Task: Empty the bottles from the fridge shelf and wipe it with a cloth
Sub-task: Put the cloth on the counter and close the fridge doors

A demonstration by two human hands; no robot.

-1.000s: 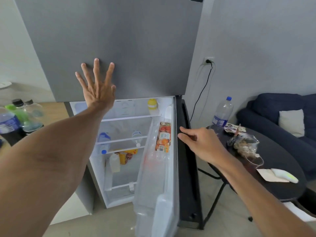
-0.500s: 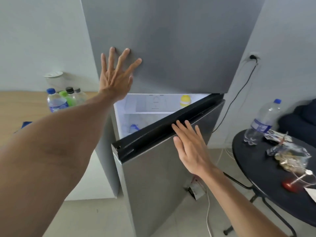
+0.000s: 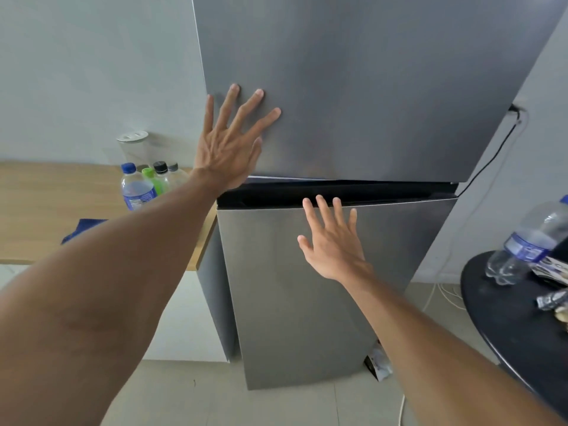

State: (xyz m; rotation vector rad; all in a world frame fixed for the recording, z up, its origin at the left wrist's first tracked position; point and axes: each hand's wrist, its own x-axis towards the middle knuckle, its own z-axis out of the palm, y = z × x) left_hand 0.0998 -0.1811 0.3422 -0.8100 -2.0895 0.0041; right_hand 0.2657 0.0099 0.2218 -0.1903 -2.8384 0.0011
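A grey two-door fridge fills the middle of the view. My left hand [image 3: 231,142] lies flat with fingers spread on the upper door [image 3: 368,87]. My right hand [image 3: 333,241] presses flat against the top of the lower door [image 3: 295,302], which is almost shut, with only a dark gap under the upper door. The fridge shelf is hidden behind it. Several bottles [image 3: 144,182] stand on the wooden counter [image 3: 46,210] to the left, one with a blue cap and label, one green. A blue cloth [image 3: 81,229] lies on that counter, partly behind my left arm.
A round black table [image 3: 504,318] at the right holds a clear water bottle [image 3: 528,241] and some wrappers. A black power cord [image 3: 491,155] runs down the wall beside the fridge. A white-lidded jar [image 3: 132,146] stands behind the bottles.
The lower fridge door has swung from wide open to nearly shut under my right hand, hiding the shelves. My left hand has stayed flat on the upper door.
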